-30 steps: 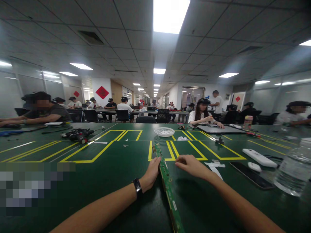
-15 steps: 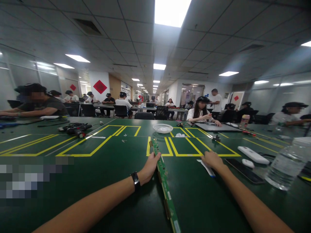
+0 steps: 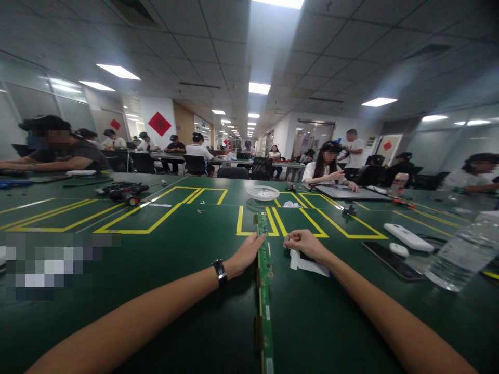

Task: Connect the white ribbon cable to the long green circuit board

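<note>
A long, narrow green circuit board (image 3: 265,291) runs from the middle of the view down to the bottom edge. My left hand (image 3: 246,254) is closed on its left side near the far end, thumb on top. To the right of the board, my right hand (image 3: 307,244) pinches the end of a white flat ribbon cable (image 3: 307,264). The cable bends below the fingers, and a bit of its blue end shows under the wrist. A small gap separates the cable end from the board.
Ahead stands a white plastic basket (image 3: 263,193). A black phone (image 3: 392,261), a white case (image 3: 398,250) and a water bottle (image 3: 462,252) are at right. A power drill (image 3: 122,192) lies at left. Across the table a person (image 3: 329,171) works at a flat panel.
My right hand has come left toward the board, bringing the ribbon cable along. The board has swung to point nearly straight ahead, its near end moving left. The view has tilted down slightly.
</note>
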The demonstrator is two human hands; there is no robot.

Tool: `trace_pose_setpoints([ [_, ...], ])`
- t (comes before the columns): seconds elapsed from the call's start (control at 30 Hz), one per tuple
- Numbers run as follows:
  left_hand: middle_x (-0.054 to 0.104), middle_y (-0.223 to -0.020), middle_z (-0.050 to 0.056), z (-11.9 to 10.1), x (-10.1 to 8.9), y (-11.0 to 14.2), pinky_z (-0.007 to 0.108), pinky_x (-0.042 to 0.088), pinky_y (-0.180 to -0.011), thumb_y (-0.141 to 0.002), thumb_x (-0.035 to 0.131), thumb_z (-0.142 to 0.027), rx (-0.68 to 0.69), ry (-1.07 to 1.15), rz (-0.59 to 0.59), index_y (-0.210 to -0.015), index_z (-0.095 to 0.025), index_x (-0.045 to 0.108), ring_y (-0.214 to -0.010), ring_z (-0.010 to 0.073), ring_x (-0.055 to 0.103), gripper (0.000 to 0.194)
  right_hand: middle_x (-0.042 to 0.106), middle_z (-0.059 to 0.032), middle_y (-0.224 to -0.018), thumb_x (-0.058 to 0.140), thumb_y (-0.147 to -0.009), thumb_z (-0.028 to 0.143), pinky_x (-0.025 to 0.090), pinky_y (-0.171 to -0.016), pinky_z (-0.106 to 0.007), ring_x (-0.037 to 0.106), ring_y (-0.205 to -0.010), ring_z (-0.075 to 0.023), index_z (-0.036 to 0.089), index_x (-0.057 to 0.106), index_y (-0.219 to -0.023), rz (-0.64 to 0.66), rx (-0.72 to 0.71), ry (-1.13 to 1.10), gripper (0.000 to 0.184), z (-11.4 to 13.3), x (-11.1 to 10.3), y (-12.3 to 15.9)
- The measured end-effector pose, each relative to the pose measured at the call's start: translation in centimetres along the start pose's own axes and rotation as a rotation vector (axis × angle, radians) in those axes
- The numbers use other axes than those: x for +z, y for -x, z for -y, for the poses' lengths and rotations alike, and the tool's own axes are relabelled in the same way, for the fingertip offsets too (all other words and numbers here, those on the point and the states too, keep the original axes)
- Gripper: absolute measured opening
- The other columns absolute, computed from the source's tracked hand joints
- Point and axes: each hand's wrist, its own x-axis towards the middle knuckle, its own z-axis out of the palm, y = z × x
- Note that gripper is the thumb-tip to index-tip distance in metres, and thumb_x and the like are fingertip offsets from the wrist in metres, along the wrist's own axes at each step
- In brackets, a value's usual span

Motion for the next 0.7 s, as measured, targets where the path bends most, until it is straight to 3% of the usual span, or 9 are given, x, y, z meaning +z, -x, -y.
trace_pose_setpoints([
  [0.07, 0.065, -0.088, 0.005, -0.1, 0.1, 0.1, 0.030, 0.046, -0.076, -0.081, 0.055, -0.053, -0.005, -0.018, 0.012, -0.100, -0.014, 0.059, -0.080, 0.0175, 0.059, 0.044, 0.067, -0.0030, -0.069, 0.070, -0.070, 0.043, 0.041, -0.054, -0.022, 0.056, -0.057, -0.0111, 0.011, 0.065, -0.080, 0.057, -0.025, -0.126, 0.034, 1.1, 1.8, 0.1],
  [0.2, 0.064, -0.086, 0.004, 0.1, 0.1, 0.0, 0.028, 0.045, -0.071, -0.084, 0.053, -0.052, -0.038, 0.005, 0.035, -0.102, -0.014, 0.057, -0.074, 0.0157, 0.059, 0.043, 0.068, -0.0019, -0.071, 0.066, -0.074, 0.049, 0.040, -0.052, -0.020, 0.056, -0.055, -0.0095, 0.013, 0.063, -0.091, 0.189, 0.014, -0.322, 0.039, 2.3, 3.4, 0.7],
  [0.47, 0.063, -0.088, 0.004, 0.3, -0.3, -0.1, 0.027, 0.045, -0.070, -0.085, 0.050, -0.052, -0.040, -0.061, 0.024, -0.104, -0.014, 0.056, -0.076, 0.0159, 0.059, 0.042, 0.067, -0.0008, -0.070, 0.062, -0.078, 0.051, 0.038, -0.050, -0.018, 0.054, -0.057, -0.0082, 0.013, 0.063, -0.082, 0.332, 0.044, -0.346, 0.038, 3.5, 3.3, 1.6],
  [0.7, 0.061, -0.085, 0.003, 0.8, -0.2, -0.3, 0.027, 0.045, -0.067, -0.083, 0.053, -0.053, -0.040, -0.057, 0.001, -0.099, -0.014, 0.055, -0.073, 0.0145, 0.057, 0.042, 0.065, 0.0001, -0.062, 0.062, -0.077, 0.052, 0.031, -0.043, -0.017, 0.047, -0.045, -0.0059, 0.014, 0.061, -0.076, 0.308, 0.080, -0.326, 0.038, 3.5, 2.9, 1.7],
])
